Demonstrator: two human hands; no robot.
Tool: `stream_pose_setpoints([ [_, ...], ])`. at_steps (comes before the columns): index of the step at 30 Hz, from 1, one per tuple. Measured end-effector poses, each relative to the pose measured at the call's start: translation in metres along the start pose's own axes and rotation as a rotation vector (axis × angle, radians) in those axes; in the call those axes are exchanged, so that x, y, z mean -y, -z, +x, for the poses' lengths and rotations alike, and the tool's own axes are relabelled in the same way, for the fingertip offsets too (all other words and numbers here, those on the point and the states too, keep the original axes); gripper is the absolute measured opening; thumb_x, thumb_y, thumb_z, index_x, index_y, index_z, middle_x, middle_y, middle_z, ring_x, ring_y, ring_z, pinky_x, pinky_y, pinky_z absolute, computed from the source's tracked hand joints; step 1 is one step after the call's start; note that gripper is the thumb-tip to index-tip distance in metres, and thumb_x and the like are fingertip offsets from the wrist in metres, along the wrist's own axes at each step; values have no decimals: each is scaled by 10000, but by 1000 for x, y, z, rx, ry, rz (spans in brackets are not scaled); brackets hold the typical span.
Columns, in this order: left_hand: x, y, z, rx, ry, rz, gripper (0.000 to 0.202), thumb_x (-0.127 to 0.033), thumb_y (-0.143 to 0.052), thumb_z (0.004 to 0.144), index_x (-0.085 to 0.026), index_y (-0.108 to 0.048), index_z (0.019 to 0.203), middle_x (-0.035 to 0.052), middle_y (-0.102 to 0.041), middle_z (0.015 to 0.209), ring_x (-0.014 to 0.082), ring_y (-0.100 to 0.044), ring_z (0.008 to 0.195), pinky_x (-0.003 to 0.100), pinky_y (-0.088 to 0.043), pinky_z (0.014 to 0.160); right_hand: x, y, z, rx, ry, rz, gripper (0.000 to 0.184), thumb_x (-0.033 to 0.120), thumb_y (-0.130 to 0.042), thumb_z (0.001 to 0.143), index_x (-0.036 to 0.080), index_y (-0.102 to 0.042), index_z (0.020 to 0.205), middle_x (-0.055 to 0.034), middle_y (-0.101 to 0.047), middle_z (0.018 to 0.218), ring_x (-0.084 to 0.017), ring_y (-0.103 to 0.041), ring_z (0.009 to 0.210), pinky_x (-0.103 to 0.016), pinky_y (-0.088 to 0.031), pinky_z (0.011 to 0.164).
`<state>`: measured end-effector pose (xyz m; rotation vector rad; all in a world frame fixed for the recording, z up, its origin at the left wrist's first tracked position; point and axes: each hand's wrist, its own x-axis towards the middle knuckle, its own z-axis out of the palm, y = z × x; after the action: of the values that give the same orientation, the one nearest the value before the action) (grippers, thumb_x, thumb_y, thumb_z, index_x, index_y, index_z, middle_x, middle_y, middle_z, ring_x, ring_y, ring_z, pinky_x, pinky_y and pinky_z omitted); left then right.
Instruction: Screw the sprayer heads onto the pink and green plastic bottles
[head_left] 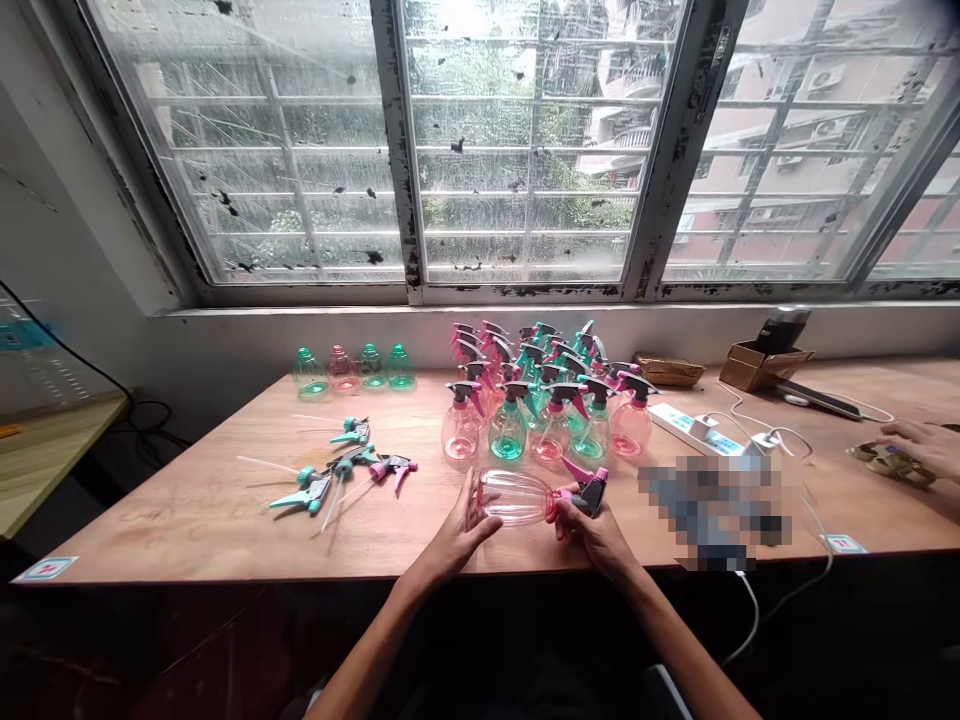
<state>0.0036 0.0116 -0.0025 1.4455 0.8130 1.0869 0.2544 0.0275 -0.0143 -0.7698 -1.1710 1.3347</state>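
A clear pink spray bottle lies sideways between my hands, just above the front of the table. My left hand is wrapped around its base end. At the neck, the fingers of my right hand close on the pink and black spray head, which sits on the bottle. Behind my hands stand several pink and green spray bottles with heads on. Loose trigger heads with straws lie to the left. Several bottles without heads stand in a row at the back left.
A white power strip with plugs and cables lies right of the bottles, near a blurred-out object. Farther right are a cardboard box, a woven basket and another person's hand. The window sill borders the back.
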Motion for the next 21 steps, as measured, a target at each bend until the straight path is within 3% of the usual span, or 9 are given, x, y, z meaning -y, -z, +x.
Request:
stream_pose_setpoints([
  [3, 0, 0, 1, 6, -14, -5, 1081, -594, -700, 885, -255, -23, 1657, 214, -203, 1702, 376, -346, 1525, 571, -258, 1245, -1, 1, 0, 8, 4, 5, 384, 505, -856, 799, 188, -659, 889, -47, -752, 737, -145, -614, 499, -235, -415, 461],
  [6, -1, -1, 1, 30, -37, 12, 1037, -494, -774, 861, -278, -137, 1651, 179, -294, 1680, 372, -349, 1524, 561, -256, 1250, -2, 2, 1, 8, 6, 17, 383, 519, -839, 813, 190, -649, 863, -47, -746, 737, -142, -607, 498, -230, -399, 452],
  [11, -3, -1, -3, 14, -70, 72, 1019, -360, -798, 861, -360, -143, 1642, 120, -160, 1731, 361, -340, 1526, 561, -241, 1253, -2, 3, 3, 3, 21, 41, 379, 526, -802, 853, 194, -622, 828, -36, -738, 730, -124, -589, 495, -220, -390, 455],
  [14, -1, 0, -1, 16, -74, 73, 1071, -368, -819, 840, -363, -112, 1644, 132, -202, 1719, 361, -357, 1516, 568, -235, 1255, -2, 3, 3, 12, 31, 44, 371, 514, -804, 856, 195, -615, 837, -31, -736, 713, -120, -581, 487, -218, -389, 453],
  [17, 2, 1, 3, 4, -79, 40, 1114, -475, -796, 841, -326, -46, 1651, 162, -166, 1722, 375, -277, 1551, 572, -239, 1254, -2, 2, 2, 32, 32, 33, 359, 486, -828, 841, 189, -628, 876, -29, -737, 706, -123, -594, 486, -209, -397, 447],
  [21, 3, 1, 3, 17, -79, 27, 1102, -472, -832, 805, -284, -147, 1647, 182, -262, 1687, 383, -295, 1544, 556, -282, 1243, -2, 3, 0, 49, 29, 26, 353, 468, -833, 840, 187, -628, 892, -29, -745, 723, -124, -611, 494, -203, -410, 451],
])
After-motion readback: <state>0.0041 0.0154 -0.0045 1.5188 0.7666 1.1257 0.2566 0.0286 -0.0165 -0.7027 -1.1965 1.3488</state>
